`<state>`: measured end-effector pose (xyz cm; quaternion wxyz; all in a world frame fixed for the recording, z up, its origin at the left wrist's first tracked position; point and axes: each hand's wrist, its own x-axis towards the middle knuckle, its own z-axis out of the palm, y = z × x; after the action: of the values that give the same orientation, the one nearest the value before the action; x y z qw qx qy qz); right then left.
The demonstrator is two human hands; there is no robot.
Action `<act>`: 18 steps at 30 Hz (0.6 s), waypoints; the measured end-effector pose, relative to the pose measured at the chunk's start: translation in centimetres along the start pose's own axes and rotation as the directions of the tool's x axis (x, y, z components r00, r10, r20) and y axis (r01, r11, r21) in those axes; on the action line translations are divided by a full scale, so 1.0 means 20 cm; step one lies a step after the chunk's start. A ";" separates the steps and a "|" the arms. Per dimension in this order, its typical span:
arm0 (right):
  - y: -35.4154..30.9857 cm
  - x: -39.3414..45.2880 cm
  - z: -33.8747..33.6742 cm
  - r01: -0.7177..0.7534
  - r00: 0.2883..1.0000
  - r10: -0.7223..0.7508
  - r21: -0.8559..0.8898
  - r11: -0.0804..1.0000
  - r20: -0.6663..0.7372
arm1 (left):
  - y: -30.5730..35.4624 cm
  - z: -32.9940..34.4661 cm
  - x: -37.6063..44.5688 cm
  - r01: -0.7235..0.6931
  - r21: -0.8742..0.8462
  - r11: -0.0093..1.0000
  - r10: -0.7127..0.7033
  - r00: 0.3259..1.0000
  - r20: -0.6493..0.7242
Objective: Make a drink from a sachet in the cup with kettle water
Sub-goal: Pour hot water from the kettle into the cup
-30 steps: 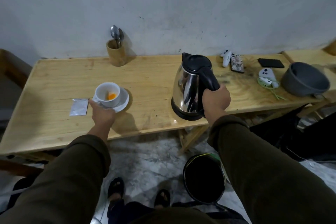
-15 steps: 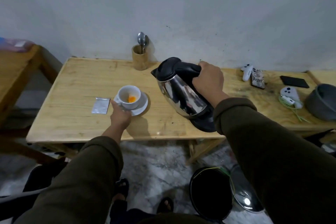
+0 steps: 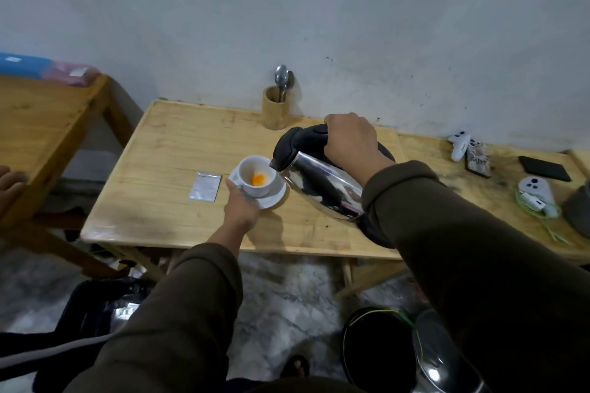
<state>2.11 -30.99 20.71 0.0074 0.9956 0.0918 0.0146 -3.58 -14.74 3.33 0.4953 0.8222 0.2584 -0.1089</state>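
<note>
A white cup (image 3: 255, 176) with orange powder at its bottom stands on a white saucer (image 3: 277, 198) on the wooden table (image 3: 178, 143). My left hand (image 3: 241, 205) grips the saucer's near edge. My right hand (image 3: 351, 141) is closed around the black handle of the steel kettle (image 3: 322, 183), which is tilted steeply with its spout touching the cup's right rim. No water stream is visible. A silver sachet (image 3: 205, 186) lies flat just left of the saucer.
A wooden holder with spoons (image 3: 275, 107) stands by the wall. The kettle's black base (image 3: 376, 233) sits under my right arm. Controllers (image 3: 459, 145), a phone (image 3: 544, 167) and a grey bowl (image 3: 578, 210) lie at the right. Another table (image 3: 41, 118) stands left; a black bin (image 3: 380, 348) below.
My right hand lifted the kettle off its base, carried it left and tipped it further until the spout reached the cup. My left hand stayed on the saucer.
</note>
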 end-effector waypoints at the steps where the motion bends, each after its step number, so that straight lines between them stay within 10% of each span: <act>1: -0.02 0.01 0.00 0.006 1.000 -0.006 -0.023 1.000 0.005 | 0.00 0.00 0.00 0.012 -0.002 1.000 -0.012 1.000 0.009; 18: -0.15 0.04 -0.03 0.035 0.999 -0.032 -0.108 0.994 0.028 | 0.02 -0.03 -0.03 0.038 -0.032 0.999 -0.037 0.998 0.047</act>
<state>2.27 -27.93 21.35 0.0629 0.9922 0.1075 0.0061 -3.89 -14.62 4.25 0.5123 0.8063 0.2639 -0.1332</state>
